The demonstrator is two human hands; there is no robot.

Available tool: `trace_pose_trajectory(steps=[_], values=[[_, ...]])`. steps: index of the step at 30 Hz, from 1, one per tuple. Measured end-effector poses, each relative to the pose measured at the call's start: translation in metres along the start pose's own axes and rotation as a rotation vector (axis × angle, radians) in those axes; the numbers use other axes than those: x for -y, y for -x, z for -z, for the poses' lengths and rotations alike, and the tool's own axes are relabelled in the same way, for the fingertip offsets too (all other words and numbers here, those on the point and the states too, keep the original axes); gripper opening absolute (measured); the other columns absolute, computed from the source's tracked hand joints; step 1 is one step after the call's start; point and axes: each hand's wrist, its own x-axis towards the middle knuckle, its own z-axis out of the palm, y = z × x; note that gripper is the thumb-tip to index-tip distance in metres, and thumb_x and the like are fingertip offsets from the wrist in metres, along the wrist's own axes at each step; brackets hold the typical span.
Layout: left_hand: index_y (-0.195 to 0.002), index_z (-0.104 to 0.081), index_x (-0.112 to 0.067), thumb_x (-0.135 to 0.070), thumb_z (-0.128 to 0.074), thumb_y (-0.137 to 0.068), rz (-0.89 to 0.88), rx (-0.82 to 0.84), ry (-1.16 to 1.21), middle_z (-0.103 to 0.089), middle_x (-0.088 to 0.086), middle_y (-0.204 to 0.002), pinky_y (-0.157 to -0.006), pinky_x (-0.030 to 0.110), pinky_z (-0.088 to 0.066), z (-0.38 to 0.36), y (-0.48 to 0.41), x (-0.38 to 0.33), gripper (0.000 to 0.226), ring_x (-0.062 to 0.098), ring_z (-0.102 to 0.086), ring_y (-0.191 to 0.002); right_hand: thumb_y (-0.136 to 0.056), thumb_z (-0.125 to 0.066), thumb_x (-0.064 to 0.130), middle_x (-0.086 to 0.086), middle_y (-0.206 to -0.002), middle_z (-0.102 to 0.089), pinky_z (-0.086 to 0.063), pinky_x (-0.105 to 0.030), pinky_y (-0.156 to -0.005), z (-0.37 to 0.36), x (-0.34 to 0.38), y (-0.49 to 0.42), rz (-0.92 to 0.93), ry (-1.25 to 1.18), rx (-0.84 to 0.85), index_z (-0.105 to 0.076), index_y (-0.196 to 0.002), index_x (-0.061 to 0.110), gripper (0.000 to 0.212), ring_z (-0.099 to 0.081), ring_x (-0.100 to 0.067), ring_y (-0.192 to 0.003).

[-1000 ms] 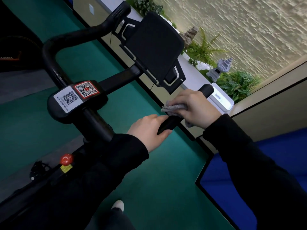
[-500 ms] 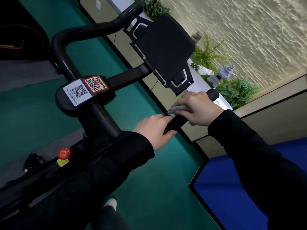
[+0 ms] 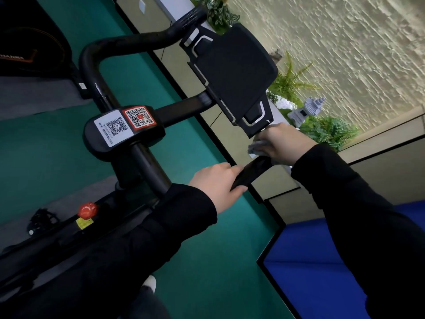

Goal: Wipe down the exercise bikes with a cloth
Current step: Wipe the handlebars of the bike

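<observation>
A black exercise bike's handlebar [image 3: 128, 42] loops across the view, with a hub bearing two QR stickers [image 3: 124, 125] and a black console [image 3: 234, 74] on a stem. My left hand [image 3: 216, 183] grips the near part of the right handle bar [image 3: 250, 172]. My right hand [image 3: 282, 143] wraps a grey cloth [image 3: 256, 147] around the far end of that same bar, just below the console's lower corner. The bar's tip is hidden under the hand and cloth.
A red knob [image 3: 87, 209] sits on the bike frame lower left. Green floor [image 3: 207, 261] lies below, a blue mat [image 3: 305, 261] at right. A ledge with ferns [image 3: 328, 132] and a small stone pagoda [image 3: 305, 111] runs along the textured wall. Another machine [image 3: 27, 42] stands upper left.
My right hand with the cloth has slid outward along the handle bar toward its tip, which it now covers. My left hand keeps its grip on the bar.
</observation>
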Motion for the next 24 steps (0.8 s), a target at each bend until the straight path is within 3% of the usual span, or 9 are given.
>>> trace_pose_trajectory(steps=[6,11,14,18,20,24], values=[[-0.134,-0.043,-0.029,-0.045,-0.046,-0.092,0.006,0.011,-0.009,-0.057,0.001,-0.111,-0.079,0.035,-0.046,0.000,0.000,-0.001,0.045,0.026,-0.055,-0.103,-0.090,-0.059,0.024,-0.006,-0.098,-0.069,-0.037,-0.026,-0.074,-0.003,0.012,0.000,0.092,-0.163,0.098,-0.067,-0.105,0.017,0.019,-0.060,-0.024,-0.094],[-0.133,-0.044,-0.029,-0.045,-0.045,-0.093,0.001,0.015,0.011,-0.058,0.000,-0.109,-0.079,0.036,-0.048,0.000,0.000,0.001,0.043,0.025,-0.057,-0.099,-0.081,-0.063,0.009,-0.011,-0.095,-0.067,-0.046,-0.034,-0.075,0.007,-0.003,-0.004,0.052,-0.050,0.109,-0.067,-0.101,0.009,0.021,-0.058,-0.027,-0.087],[-0.133,-0.044,-0.029,-0.046,-0.045,-0.093,-0.004,0.016,0.013,-0.057,-0.001,-0.107,-0.078,0.036,-0.049,0.000,0.000,0.001,0.044,0.023,-0.057,-0.096,-0.085,-0.065,0.017,-0.011,-0.101,-0.068,-0.049,-0.039,-0.081,0.011,-0.014,0.000,0.000,-0.057,0.039,-0.068,-0.105,0.012,0.020,-0.060,-0.030,-0.094],[-0.129,-0.047,-0.030,-0.046,-0.047,-0.092,0.012,0.024,0.026,-0.058,-0.001,-0.104,-0.080,0.037,-0.049,0.000,-0.001,0.001,0.041,0.023,-0.057,-0.097,-0.089,-0.061,0.019,-0.009,-0.108,-0.063,-0.046,-0.042,-0.086,0.003,-0.008,0.007,0.074,-0.104,0.041,-0.066,-0.109,0.014,0.021,-0.058,-0.028,-0.100],[-0.129,-0.047,-0.031,-0.047,-0.048,-0.091,0.019,0.021,0.030,-0.059,-0.002,-0.105,-0.081,0.037,-0.049,0.001,-0.002,0.001,0.041,0.022,-0.057,-0.097,-0.089,-0.062,0.019,-0.011,-0.106,-0.062,-0.044,-0.040,-0.085,0.003,-0.012,0.012,0.095,-0.138,-0.014,-0.067,-0.109,0.012,0.022,-0.057,-0.029,-0.100],[-0.123,-0.052,-0.031,-0.056,-0.047,-0.089,0.028,-0.011,0.011,-0.061,-0.005,-0.106,-0.074,0.030,-0.047,0.001,-0.006,-0.001,0.043,0.017,-0.057,-0.098,-0.089,-0.063,0.016,-0.020,-0.092,-0.062,-0.041,-0.039,-0.078,0.001,-0.024,0.020,0.034,-0.147,-0.312,-0.070,-0.102,0.003,0.019,-0.057,-0.036,-0.091]])
